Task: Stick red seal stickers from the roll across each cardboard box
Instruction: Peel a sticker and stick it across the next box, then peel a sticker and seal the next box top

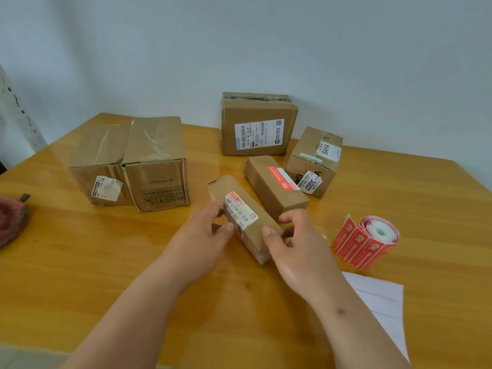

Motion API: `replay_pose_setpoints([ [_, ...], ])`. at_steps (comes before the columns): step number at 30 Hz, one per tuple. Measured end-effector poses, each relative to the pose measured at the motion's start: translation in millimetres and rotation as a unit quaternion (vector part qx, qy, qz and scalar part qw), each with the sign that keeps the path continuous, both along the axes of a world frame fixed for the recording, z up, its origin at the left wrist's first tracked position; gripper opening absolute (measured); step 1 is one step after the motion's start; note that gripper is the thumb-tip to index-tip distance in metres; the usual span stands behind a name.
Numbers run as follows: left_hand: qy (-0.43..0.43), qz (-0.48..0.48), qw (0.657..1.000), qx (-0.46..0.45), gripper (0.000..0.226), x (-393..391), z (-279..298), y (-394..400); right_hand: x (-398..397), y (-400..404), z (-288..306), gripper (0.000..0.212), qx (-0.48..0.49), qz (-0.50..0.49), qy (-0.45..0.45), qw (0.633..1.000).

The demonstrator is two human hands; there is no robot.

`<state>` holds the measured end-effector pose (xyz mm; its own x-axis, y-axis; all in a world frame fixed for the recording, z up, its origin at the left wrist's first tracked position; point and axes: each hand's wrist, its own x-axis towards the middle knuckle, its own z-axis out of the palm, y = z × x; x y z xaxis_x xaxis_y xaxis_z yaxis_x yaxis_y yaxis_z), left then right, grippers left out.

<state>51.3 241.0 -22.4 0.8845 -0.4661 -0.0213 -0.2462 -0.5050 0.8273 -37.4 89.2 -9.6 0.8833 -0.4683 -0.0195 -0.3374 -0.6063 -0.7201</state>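
A person's left hand (205, 230) and right hand (295, 241) each keep a grip clamped on one long side of a small cardboard box (247, 219) at mid-surface, apparently steadying it for a seal. Just right of that box lies the red sticker roll (370, 239), its loose end unrolled. Just behind it, a second narrow box (274, 185) already wears a red sticker (283, 178). All the boxes are closed; their contents cannot be seen.
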Motion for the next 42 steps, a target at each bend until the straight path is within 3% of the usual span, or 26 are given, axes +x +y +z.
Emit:
replay_pose_setpoints([
  [3, 0.111, -0.027, 0.987, -0.109, 0.058, -3.4, 0.0, -10.8, 3.7, 5.6, -5.0, 0.032, 0.032, 0.027, -0.042, 0.998],
  [5, 0.135, -0.030, 0.982, -0.131, 0.060, -2.8, -0.8, -17.3, 8.4, 8.7, -8.4, 0.050, 0.038, 0.054, -0.059, 0.996],
  [7, 0.095, -0.014, 0.989, -0.111, 0.062, 3.0, -1.0, -20.5, 13.8, 12.2, -7.4, 0.056, 0.026, 0.073, -0.058, 0.995],
  [10, 0.014, 0.003, 0.998, -0.065, 0.063, 15.6, 1.0, -18.9, 23.7, 10.9, -7.9, 0.048, -0.011, 0.067, -0.065, 0.996],
  [15, -0.069, 0.046, 0.996, -0.017, 0.063, 29.7, 1.2, -6.1, 49.3, 12.6, -3.2, 0.041, 0.014, 0.046, -0.064, 0.997],
  [22, -0.243, 0.193, 0.949, -0.049, 0.045, 38.2, 15.5, 20.0, 70.2, 32.0, 5.6, 0.042, -0.109, 0.078, -0.077, 0.988],
  [26, -0.250, 0.203, 0.945, -0.051, 0.037, 40.1, 22.0, 26.8, 73.3, 44.8, 11.0, 0.031, -0.084, 0.124, -0.063, 0.987],
  [31, -0.216, 0.138, 0.966, -0.019, 0.038, 28.9, 17.2, 20.2, 56.0, 46.4, 17.9, 0.026, -0.140, 0.132, -0.052, 0.980],
  [35, -0.182, 0.078, 0.980, -0.002, 0.038, 9.8, 11.5, 2.4, 16.4, 19.6, 25.3, 0.025, -0.173, 0.115, 0.030, 0.978],
  [39, -0.156, 0.018, 0.988, 0.007, 0.036, -15.1, 6.9, -18.0, -36.4, -11.0, 31.7, 0.048, -0.175, 0.120, 0.218, 0.953],
  [42, -0.126, -0.023, 0.992, 0.003, 0.031, -33.2, 1.6, -29.3, -69.8, -21.3, 34.0, 0.061, -0.177, 0.141, 0.294, 0.929],
])
